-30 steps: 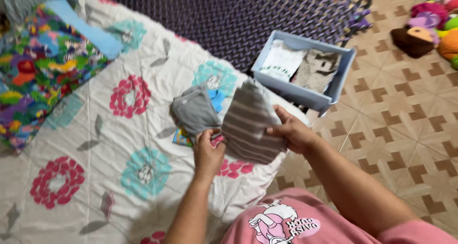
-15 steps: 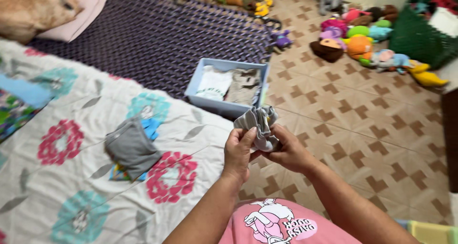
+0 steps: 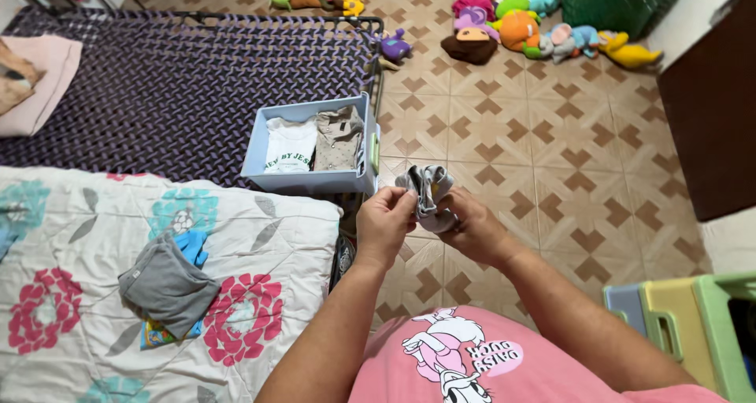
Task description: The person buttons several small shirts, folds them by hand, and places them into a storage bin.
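Both the left hand (image 3: pixel 384 220) and right hand (image 3: pixel 471 228) pinch a bunched grey striped cloth (image 3: pixel 426 190) tightly, just right of the blue bin (image 3: pixel 307 181).

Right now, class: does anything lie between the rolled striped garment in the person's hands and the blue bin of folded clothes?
Nothing visible does. Both hands, left and right, grip the rolled striped garment just beside the blue bin, with only open air between.
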